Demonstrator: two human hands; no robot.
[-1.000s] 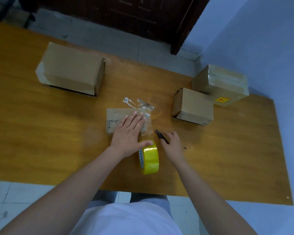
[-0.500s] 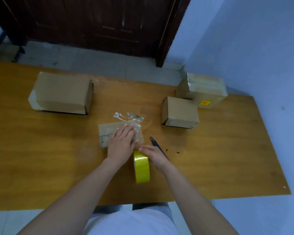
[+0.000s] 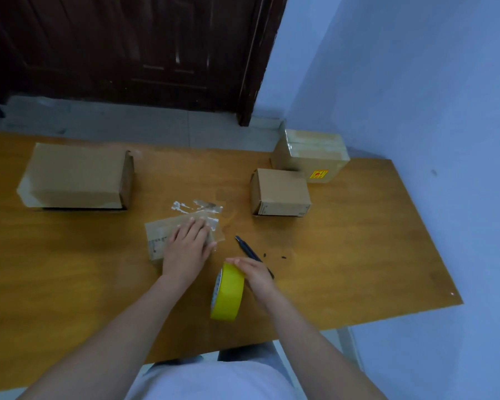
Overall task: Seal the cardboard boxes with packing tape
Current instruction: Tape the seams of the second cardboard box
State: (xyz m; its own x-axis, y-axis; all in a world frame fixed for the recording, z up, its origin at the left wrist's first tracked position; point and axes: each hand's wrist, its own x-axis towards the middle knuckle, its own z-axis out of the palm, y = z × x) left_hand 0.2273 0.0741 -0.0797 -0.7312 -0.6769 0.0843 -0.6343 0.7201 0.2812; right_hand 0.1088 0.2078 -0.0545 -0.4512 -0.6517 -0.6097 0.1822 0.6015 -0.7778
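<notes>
Packing tape (image 3: pixel 227 293), a light, stiff yellow roll standing on edge on the table (image 3: pixel 358 249), looks easiest gripped around its rim. Right hand (image 3: pixel 253 274) rests on its top, fingers extended. Left hand (image 3: pixel 188 246) presses flat on the small flat cardboard box (image 3: pixel 162 236).

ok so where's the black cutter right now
In the head view the black cutter lies on the table just beyond the right hand, right of the flat box.
</notes>
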